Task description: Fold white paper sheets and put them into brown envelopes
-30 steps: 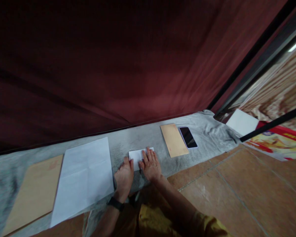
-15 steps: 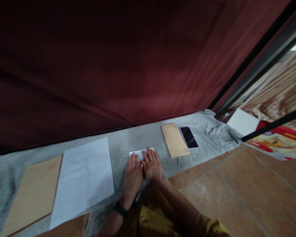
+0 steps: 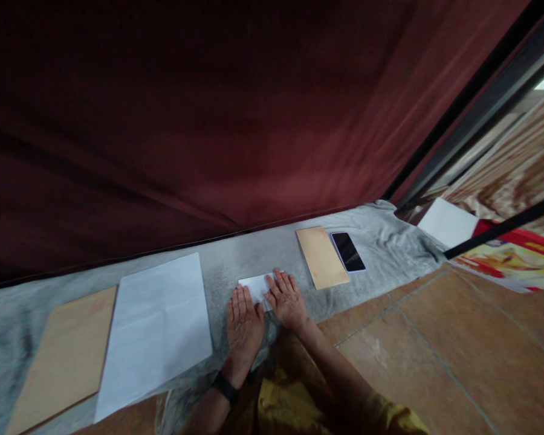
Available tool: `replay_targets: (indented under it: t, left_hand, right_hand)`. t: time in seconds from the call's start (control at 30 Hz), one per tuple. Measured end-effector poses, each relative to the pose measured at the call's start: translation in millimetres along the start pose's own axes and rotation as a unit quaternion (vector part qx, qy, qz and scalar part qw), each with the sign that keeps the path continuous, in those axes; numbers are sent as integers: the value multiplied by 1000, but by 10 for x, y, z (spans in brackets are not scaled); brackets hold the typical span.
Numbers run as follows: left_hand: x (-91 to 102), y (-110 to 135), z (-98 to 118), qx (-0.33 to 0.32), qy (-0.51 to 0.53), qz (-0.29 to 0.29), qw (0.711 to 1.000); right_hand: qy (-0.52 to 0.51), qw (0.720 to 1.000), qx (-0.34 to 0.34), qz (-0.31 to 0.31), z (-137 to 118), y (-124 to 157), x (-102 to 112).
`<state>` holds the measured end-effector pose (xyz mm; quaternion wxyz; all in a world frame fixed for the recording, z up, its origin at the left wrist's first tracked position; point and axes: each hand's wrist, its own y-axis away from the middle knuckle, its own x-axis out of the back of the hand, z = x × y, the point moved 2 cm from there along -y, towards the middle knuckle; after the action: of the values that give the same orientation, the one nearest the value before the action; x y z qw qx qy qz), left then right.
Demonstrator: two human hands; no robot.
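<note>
A small folded piece of white paper (image 3: 257, 287) lies on the grey cloth in front of me, partly covered by my fingers. My left hand (image 3: 245, 320) rests flat over its left side, fingers stretched forward. On its right side lies my right hand (image 3: 286, 301), palm down with the fingers spread. Between the two hands a strip of the paper shows. To the left are a large white sheet (image 3: 156, 332) and a brown envelope (image 3: 66, 356) beside it. A smaller brown envelope (image 3: 323, 258) is to the right of my right hand.
A phone (image 3: 348, 252) lies against the right side of the small envelope. The grey cloth (image 3: 254, 251) covers a long narrow surface below a dark red curtain (image 3: 254, 151). Black metal bars (image 3: 462, 103) slant at the right. Tiled floor (image 3: 412, 338) lies at the lower right.
My hands have moved apart. The right hand has slid to the right and the left slightly back, so more of the folded paper shows between them.
</note>
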<state>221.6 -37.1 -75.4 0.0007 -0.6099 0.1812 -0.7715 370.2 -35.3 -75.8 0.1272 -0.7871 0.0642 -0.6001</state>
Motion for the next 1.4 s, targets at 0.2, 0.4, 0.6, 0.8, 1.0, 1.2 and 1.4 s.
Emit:
replay_targets:
  t: [0.2, 0.4, 0.6, 0.8, 1.0, 1.2, 1.4]
  left_hand:
    - [27, -11, 15, -1, 6, 11, 1000]
    - [62, -64, 138, -111, 37, -7, 993]
    - [-59, -12, 149, -109, 25, -23, 993]
    - [-25, 27, 163, -63, 5, -18, 998]
    - [-46, 49, 188, -46, -18, -44, 998]
    - [-55, 64, 203, -45, -29, -43, 998]
    - [-19, 66, 209, -46, -23, -34, 998]
  right_hand:
    - [0, 999, 27, -26, 83, -55, 48]
    - [-12, 999, 29, -28, 100, -80, 62]
    - [-21, 999, 32, -29, 171, -128, 73]
    - [-22, 999, 17, -30, 120, -163, 109]
    - [-71, 997, 42, -11, -145, -85, 114]
    - [-64, 997, 42, -14, -141, -76, 89]
    - [-49, 997, 59, -26, -51, -102, 30]
